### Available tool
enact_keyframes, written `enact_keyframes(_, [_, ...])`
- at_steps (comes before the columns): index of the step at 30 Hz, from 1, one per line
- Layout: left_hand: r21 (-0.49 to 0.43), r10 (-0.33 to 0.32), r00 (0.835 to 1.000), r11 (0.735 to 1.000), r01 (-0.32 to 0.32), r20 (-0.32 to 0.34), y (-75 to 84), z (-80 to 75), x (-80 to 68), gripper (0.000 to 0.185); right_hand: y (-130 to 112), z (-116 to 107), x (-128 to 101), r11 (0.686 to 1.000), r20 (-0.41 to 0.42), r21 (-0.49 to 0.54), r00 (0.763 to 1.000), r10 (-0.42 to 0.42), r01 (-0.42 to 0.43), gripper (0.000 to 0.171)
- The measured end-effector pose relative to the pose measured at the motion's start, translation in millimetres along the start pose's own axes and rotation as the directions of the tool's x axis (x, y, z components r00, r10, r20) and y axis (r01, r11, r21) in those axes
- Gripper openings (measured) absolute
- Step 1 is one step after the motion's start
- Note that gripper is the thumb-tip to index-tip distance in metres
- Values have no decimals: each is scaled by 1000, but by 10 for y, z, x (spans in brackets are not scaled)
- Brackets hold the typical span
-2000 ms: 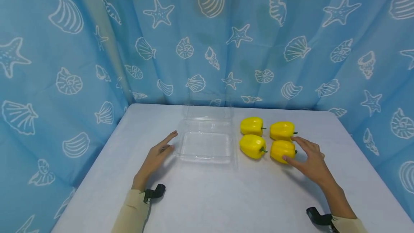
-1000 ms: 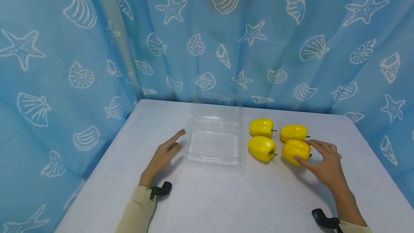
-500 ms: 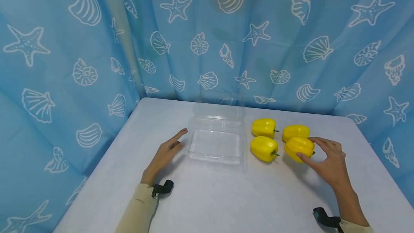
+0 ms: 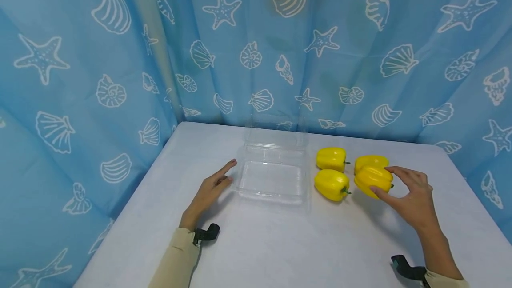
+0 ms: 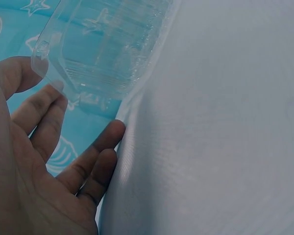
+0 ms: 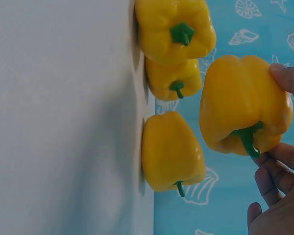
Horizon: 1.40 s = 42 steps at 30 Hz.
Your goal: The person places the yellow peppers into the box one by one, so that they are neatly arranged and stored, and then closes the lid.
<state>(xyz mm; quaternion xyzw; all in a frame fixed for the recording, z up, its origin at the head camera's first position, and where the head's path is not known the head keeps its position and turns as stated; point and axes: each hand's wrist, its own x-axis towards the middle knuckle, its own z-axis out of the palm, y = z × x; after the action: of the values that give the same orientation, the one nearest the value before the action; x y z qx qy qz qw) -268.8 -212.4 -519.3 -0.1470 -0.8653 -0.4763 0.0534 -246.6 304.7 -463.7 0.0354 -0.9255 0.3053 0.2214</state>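
Observation:
Four yellow bell peppers are at the right of the white table (image 4: pixel 280 243). My right hand (image 4: pixel 384 180) grips the near right pepper (image 4: pixel 370 177) between thumb and fingers and holds it just above the table. The right wrist view shows this held pepper (image 6: pixel 245 110) in my right hand (image 6: pixel 286 149), clear of the surface. Three peppers still lie on the table (image 4: pixel 331 158) (image 4: pixel 331 184) (image 4: pixel 373 161). My left hand (image 4: pixel 224 174) rests flat on the table, fingers straight, beside the left edge of an open clear plastic clamshell box (image 4: pixel 274 177). The box (image 5: pixel 103 44) holds nothing.
A blue curtain (image 4: pixel 256 43) with white shells and starfish hangs close around the table's back and both sides. The table's left edge (image 4: pixel 132 208) runs near my left forearm. Black wrist straps show at both cuffs.
My right hand has closed round the near right pepper and lifted it slightly off the table. The left hand has stayed by the box.

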Motion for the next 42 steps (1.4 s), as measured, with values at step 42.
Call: enact_keyframes(42, [-19,-30,999,999,30,12,-25,-15,2,49,-539,303,211,985,-39,136,994,-97,102,61])
